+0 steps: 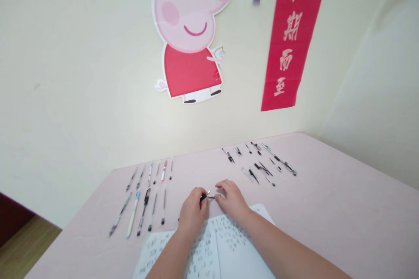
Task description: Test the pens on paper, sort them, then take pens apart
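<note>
My left hand (194,210) is closed around a black pen piece (204,197) with a pale, shiny tip pointing up and right. My right hand (233,199) is just to its right, fingers bent, the index held a little above the thumb. Between the two hands lies a thin dark pen part (211,197), its right end at my right thumb. Whether this part joins the piece in my left hand is too small to tell. Under my wrists an open notebook (242,261) with handwritten pages lies on the pink tabletop (327,218).
Several whole pens, among them a light blue-capped pen (133,214) and a black-capped pen (144,211), lie in two rows at left. Loose pen parts (262,168), caps and barrels are spread at back right. Behind the table, a pig cutout (191,69) and red banner (291,48) hang.
</note>
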Demonstrator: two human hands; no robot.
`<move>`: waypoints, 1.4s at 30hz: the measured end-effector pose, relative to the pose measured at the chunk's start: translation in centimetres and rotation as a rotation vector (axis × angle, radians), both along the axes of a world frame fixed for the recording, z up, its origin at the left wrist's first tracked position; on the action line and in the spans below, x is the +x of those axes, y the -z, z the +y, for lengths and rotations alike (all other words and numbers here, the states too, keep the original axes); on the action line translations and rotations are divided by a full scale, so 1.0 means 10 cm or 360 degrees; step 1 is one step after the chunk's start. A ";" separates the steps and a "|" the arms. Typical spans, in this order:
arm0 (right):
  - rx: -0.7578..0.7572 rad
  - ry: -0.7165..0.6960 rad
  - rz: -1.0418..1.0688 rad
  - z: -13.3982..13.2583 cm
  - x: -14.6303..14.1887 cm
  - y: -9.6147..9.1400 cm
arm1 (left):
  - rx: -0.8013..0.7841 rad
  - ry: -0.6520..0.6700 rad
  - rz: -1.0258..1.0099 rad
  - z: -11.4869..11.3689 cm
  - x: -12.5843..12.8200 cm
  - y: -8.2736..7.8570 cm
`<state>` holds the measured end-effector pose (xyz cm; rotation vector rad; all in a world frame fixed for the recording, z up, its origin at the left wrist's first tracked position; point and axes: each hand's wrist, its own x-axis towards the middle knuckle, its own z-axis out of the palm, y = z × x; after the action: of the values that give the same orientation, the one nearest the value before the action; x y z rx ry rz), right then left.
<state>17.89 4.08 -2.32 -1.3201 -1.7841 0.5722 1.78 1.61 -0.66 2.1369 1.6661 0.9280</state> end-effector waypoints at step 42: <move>0.0074 -0.0327 0.0305 0.05 -0.03 -0.01 | -0.0005 0.0188 -0.0067 -0.01 0.02 -0.10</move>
<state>17.56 4.57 -2.19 -1.0206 -1.7727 0.7394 1.94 1.50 0.36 2.1717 1.5031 0.9285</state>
